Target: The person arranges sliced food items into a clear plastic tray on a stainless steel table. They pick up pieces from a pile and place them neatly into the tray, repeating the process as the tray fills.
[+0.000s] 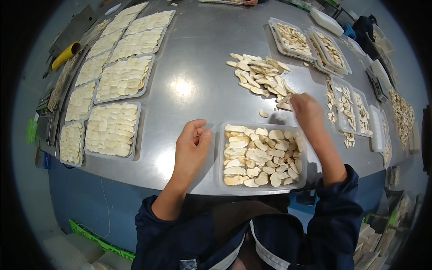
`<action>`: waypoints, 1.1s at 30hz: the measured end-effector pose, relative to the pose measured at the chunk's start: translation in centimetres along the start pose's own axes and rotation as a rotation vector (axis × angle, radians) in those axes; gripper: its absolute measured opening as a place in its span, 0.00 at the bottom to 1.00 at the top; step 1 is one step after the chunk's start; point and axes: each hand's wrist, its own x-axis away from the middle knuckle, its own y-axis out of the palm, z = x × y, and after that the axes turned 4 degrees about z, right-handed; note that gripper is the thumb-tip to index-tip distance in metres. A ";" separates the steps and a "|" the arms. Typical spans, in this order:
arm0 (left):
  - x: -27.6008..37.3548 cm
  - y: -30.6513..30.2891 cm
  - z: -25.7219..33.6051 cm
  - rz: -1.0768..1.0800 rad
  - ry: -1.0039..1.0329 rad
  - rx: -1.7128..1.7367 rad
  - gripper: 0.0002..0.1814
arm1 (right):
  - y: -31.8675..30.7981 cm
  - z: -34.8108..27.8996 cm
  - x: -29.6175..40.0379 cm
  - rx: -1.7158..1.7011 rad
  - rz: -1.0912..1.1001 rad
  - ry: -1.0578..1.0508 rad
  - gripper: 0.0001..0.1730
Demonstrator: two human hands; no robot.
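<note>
Directly before me a clear plastic tray [220, 158] holds pale slices that look like sliced mushroom, in a column at its left and more loosely elsewhere. Left of this tray my left hand [194, 141] is raised over the steel table, its fingers curled and thumb near the index finger; I see nothing in it. Beyond the tray's back right corner, my right hand [305, 109] is at the near edge of a loose pile of slices [263, 76]. It is blurred and its fingertips are partly hidden, so whether it grips a slice is unclear. One slice [263, 113] lies apart between pile and tray.
Filled trays of neatly layered slices [113, 130] stand in rows on the steel table [199, 64] at left. Trays of loose slices [292, 38] are at back right, with a scale [376, 84] farther right. Another person's hand [250, 2] shows at the far edge.
</note>
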 end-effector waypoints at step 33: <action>1.3 1.1 0.1 -0.044 -0.151 0.024 0.13 | -0.9 -11.6 1.1 -0.454 -0.254 -0.254 0.11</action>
